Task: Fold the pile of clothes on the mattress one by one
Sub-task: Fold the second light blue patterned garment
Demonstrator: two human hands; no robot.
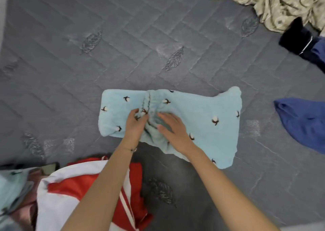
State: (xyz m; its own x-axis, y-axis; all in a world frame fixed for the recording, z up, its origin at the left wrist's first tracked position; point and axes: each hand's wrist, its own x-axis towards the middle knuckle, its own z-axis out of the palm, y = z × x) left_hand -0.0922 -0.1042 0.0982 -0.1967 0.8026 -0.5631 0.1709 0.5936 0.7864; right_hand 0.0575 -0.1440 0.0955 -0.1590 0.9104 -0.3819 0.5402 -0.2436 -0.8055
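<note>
A person's left hand (136, 125) grips the gathered waistband of a pale blue fleece garment (202, 111) spread on a grey quilted mattress (123, 46). The right hand (174, 132) lies flat on it, near a red-and-white garment (70, 192).
</note>
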